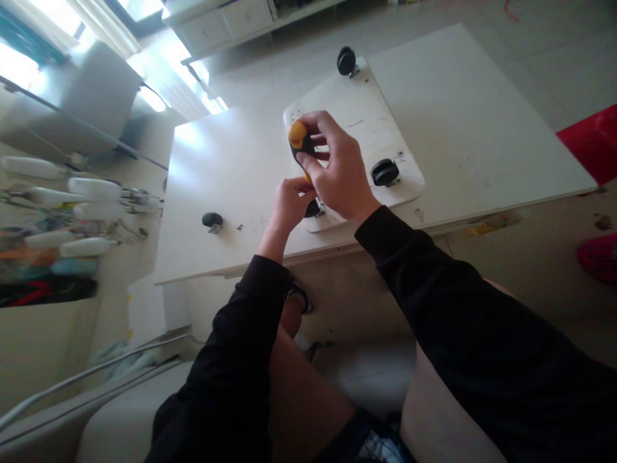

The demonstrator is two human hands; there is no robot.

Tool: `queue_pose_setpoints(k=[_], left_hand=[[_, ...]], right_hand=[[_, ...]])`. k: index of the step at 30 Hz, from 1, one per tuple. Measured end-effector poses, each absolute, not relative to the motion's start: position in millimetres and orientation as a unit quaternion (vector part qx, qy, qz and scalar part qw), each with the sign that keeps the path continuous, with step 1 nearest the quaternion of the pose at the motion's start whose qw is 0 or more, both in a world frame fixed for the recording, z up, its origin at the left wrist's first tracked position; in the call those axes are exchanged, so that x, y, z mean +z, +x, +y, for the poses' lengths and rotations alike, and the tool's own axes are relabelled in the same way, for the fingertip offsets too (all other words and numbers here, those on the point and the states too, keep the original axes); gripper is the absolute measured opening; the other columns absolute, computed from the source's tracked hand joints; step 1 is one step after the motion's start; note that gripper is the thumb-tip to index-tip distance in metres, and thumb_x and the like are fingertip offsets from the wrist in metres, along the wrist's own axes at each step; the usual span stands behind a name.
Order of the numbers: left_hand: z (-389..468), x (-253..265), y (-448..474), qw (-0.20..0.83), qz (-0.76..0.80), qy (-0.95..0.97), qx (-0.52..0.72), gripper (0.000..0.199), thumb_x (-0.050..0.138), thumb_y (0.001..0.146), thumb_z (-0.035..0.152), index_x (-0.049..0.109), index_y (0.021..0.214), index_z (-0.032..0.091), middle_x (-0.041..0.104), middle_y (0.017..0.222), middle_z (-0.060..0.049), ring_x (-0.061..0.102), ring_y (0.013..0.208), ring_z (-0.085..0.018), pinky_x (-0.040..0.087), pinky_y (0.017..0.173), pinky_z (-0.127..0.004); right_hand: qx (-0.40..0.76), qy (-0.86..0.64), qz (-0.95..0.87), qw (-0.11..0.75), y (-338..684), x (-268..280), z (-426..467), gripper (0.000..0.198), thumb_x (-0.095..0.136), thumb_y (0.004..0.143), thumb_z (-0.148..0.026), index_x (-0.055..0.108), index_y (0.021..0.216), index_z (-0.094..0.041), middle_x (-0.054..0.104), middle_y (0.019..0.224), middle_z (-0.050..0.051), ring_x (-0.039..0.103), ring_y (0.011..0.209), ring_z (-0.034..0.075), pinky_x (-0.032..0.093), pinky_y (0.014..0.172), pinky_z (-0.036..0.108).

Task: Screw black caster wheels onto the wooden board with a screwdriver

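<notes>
A yellow and black screwdriver (299,138) stands nearly upright in my right hand (337,164), whose fingers wrap its handle. Just below, my left hand (289,204) is closed in a pinch around the tool's lower end; what exactly its fingertips grip is hidden. Both hands are over the near left corner of a white board (371,116) with rounded corners. At that corner a black caster wheel (312,208) is partly covered by my left hand. Two more casters stand on the board, one at the far corner (346,61) and another at the right corner (384,172).
The board lies on a white table (463,116). A loose black caster (212,220) and small screws (240,227) lie on the table's left side. Something red (592,141) stands beyond the right edge, a white cabinet (226,26) behind. My legs are under the near edge.
</notes>
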State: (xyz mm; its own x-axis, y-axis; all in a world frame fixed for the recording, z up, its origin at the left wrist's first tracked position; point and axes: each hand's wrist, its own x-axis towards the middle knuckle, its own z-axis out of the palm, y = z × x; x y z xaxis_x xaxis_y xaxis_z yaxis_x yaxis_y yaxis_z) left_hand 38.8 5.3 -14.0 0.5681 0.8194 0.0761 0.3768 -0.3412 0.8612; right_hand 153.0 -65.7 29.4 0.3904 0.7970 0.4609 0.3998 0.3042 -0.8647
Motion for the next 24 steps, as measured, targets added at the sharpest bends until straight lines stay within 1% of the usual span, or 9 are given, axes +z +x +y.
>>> queue_pose_setpoints(k=[5,9,15,18,24], left_hand=[[4,-12,40,0.425,0.386,0.775,0.262,0.027,0.071,0.069,-0.002,0.058,0.056,0.017,0.066,0.058,0.001,0.065,0.065,-0.012,0.051,0.065,-0.021],[4,-14,42,0.43,0.374,0.774,0.275,0.026,0.07,0.07,-0.002,0.058,0.056,0.017,0.065,0.057,0.001,0.064,0.064,-0.011,0.05,0.064,-0.02],[5,-15,41,0.433,0.369,0.78,0.262,0.026,0.071,0.07,-0.003,0.059,0.058,0.017,0.062,0.054,0.001,0.063,0.064,-0.012,0.05,0.065,-0.02],[6,-17,40,0.429,0.373,0.781,0.258,0.026,0.071,0.07,-0.003,0.06,0.058,0.016,0.063,0.056,0.001,0.062,0.064,-0.012,0.051,0.066,-0.02],[9,-22,37,0.427,0.369,0.785,0.256,0.026,0.072,0.072,-0.003,0.06,0.06,0.016,0.066,0.061,0.001,0.063,0.067,-0.012,0.052,0.069,-0.021]], right_hand=[[0.158,-0.575,-0.536,0.597,153,30,-67,0.033,0.067,0.084,-0.04,0.057,0.114,-0.032,0.074,0.127,0.006,0.064,0.111,0.023,0.061,0.098,0.043],[0.156,-0.581,-0.516,0.61,151,31,-69,0.029,0.065,0.087,-0.033,0.059,0.115,-0.035,0.074,0.13,0.004,0.069,0.11,0.024,0.062,0.097,0.043],[0.136,-0.58,-0.526,0.608,152,28,-67,0.03,0.064,0.084,-0.03,0.06,0.114,-0.035,0.074,0.124,0.003,0.069,0.108,0.025,0.062,0.093,0.043],[0.134,-0.585,-0.529,0.6,153,26,-66,0.029,0.059,0.087,-0.031,0.059,0.115,-0.035,0.074,0.126,0.004,0.068,0.109,0.024,0.061,0.092,0.042],[0.12,-0.595,-0.561,0.563,157,24,-63,0.031,0.06,0.09,-0.038,0.054,0.12,-0.036,0.071,0.131,0.004,0.065,0.113,0.023,0.058,0.091,0.04]])
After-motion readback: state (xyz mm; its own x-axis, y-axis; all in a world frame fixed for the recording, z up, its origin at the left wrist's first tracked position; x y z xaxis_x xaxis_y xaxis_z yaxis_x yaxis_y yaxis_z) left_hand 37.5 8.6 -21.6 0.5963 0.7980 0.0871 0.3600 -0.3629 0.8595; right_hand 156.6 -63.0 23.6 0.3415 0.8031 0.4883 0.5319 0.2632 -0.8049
